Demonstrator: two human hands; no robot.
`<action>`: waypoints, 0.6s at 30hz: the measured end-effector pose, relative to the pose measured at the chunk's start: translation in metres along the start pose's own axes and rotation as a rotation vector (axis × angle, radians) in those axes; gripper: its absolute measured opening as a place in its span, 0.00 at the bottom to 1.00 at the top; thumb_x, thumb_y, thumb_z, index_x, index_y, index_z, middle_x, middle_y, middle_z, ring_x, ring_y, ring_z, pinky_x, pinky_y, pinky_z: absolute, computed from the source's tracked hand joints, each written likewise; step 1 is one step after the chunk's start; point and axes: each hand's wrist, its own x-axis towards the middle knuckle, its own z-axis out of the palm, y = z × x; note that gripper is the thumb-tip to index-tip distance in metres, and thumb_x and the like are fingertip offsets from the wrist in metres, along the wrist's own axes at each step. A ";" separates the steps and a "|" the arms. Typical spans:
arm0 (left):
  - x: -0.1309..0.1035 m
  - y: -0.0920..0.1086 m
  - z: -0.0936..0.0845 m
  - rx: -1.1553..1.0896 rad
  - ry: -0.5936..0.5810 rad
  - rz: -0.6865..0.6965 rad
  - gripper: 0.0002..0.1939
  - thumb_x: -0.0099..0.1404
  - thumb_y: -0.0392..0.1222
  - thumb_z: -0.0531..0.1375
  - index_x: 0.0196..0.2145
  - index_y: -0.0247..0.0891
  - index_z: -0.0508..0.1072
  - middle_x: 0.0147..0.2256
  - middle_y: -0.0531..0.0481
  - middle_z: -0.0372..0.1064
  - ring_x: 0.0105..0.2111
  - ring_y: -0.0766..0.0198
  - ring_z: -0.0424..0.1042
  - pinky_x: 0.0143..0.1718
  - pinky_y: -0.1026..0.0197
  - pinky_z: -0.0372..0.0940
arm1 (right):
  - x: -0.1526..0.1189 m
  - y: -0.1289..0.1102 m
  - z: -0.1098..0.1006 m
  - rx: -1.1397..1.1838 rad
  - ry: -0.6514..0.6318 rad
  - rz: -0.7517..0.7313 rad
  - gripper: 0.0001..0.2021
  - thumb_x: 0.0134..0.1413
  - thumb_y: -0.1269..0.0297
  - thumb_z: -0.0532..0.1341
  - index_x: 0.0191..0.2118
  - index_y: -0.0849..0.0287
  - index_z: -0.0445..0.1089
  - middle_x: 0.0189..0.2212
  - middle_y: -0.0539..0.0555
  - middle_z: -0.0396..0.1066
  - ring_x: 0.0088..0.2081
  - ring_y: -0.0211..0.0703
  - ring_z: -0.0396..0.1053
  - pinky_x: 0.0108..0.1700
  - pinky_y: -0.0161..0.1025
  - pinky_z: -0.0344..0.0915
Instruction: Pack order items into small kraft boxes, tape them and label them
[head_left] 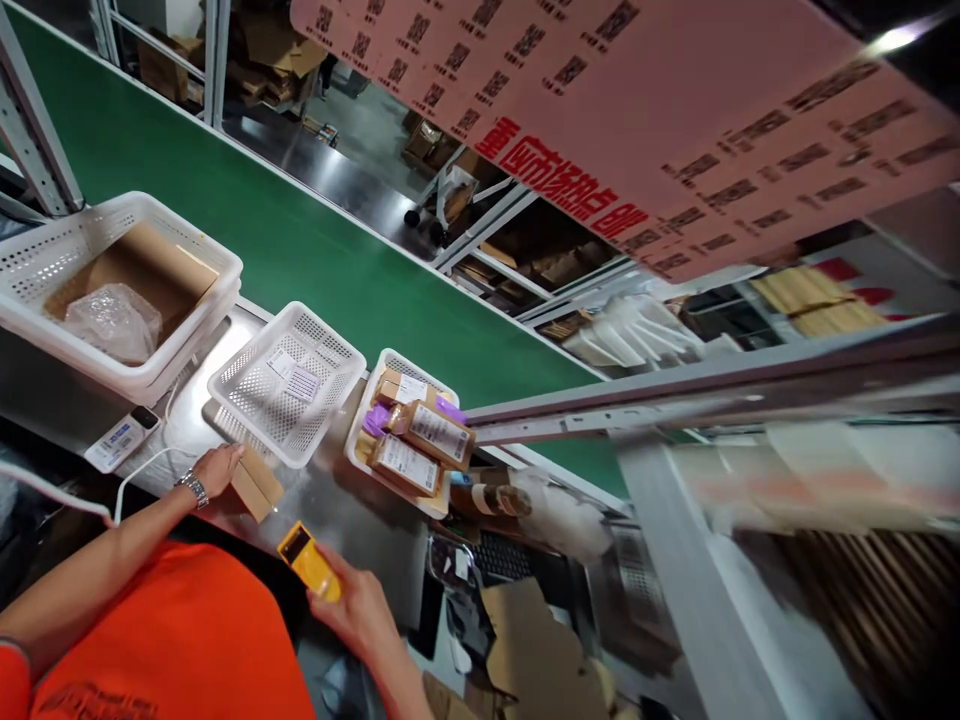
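My left hand [217, 470], with a metal watch on its wrist, grips the end of a small brown cardboard box [256, 486] over the metal table's front edge. A yellow handheld device [309, 562] with a dark window is held in my right hand [351, 600], to the right of the box. Beyond the box lies a white perforated basket [289, 385] with printed labels on its bottom. Another white basket [360, 448], right of it, holds several labelled brown packages [409, 463] and purple wrapping.
Stacked white baskets [150, 372] at left contain cardboard and clear plastic. A phone-like device [124, 438] and white cable lie nearby. Behind runs a green conveyor [315, 280]. A pink printed board [600, 120] hangs overhead. A keyboard [504, 558] and loose cardboard [536, 640] are at lower right.
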 end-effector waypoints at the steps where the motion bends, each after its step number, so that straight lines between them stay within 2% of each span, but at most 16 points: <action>1: 0.000 0.000 0.001 -0.009 0.004 0.001 0.27 0.87 0.44 0.43 0.54 0.31 0.82 0.52 0.32 0.84 0.53 0.48 0.84 0.55 0.55 0.71 | 0.009 -0.010 0.002 0.001 -0.042 -0.006 0.32 0.49 0.63 0.72 0.63 0.49 0.84 0.40 0.58 0.90 0.41 0.59 0.88 0.46 0.43 0.79; 5: -0.001 0.001 0.004 -0.053 0.014 0.012 0.26 0.86 0.41 0.44 0.54 0.32 0.82 0.51 0.32 0.85 0.55 0.47 0.84 0.58 0.52 0.72 | 0.059 -0.058 0.022 0.040 -0.132 0.006 0.26 0.53 0.64 0.71 0.60 0.48 0.85 0.45 0.55 0.90 0.47 0.55 0.88 0.46 0.38 0.75; 7: -0.001 0.000 0.005 -0.087 0.014 0.025 0.27 0.85 0.42 0.44 0.54 0.32 0.82 0.52 0.32 0.85 0.57 0.46 0.83 0.60 0.52 0.72 | 0.073 -0.062 0.032 -0.042 -0.081 0.063 0.25 0.55 0.64 0.71 0.60 0.49 0.84 0.44 0.58 0.90 0.48 0.58 0.88 0.47 0.39 0.75; 9: -0.002 -0.002 0.006 -0.132 0.018 0.034 0.27 0.85 0.43 0.44 0.55 0.33 0.82 0.55 0.31 0.85 0.59 0.45 0.83 0.61 0.51 0.73 | 0.076 -0.044 0.041 -0.126 0.022 0.136 0.29 0.57 0.62 0.72 0.65 0.50 0.80 0.44 0.62 0.89 0.48 0.62 0.88 0.49 0.44 0.76; 12: -0.005 -0.008 0.011 -0.224 0.023 0.035 0.30 0.83 0.45 0.43 0.58 0.32 0.82 0.61 0.30 0.82 0.65 0.45 0.79 0.68 0.50 0.70 | 0.070 0.002 0.052 -0.164 0.174 0.241 0.33 0.61 0.59 0.69 0.71 0.55 0.74 0.46 0.66 0.88 0.45 0.64 0.87 0.50 0.51 0.78; 15: -0.013 -0.021 0.016 -0.343 -0.010 -0.005 0.31 0.80 0.47 0.44 0.63 0.29 0.79 0.67 0.31 0.77 0.72 0.46 0.73 0.76 0.49 0.62 | 0.067 0.038 0.060 -0.149 0.313 0.261 0.31 0.59 0.55 0.69 0.67 0.57 0.77 0.46 0.67 0.86 0.48 0.68 0.86 0.53 0.59 0.78; 18: -0.024 -0.034 0.018 -0.414 -0.052 -0.036 0.35 0.77 0.54 0.46 0.66 0.28 0.77 0.70 0.30 0.73 0.74 0.45 0.69 0.79 0.46 0.58 | 0.072 0.038 0.070 -0.076 0.434 0.189 0.24 0.65 0.46 0.64 0.58 0.55 0.82 0.47 0.69 0.85 0.52 0.71 0.84 0.53 0.60 0.80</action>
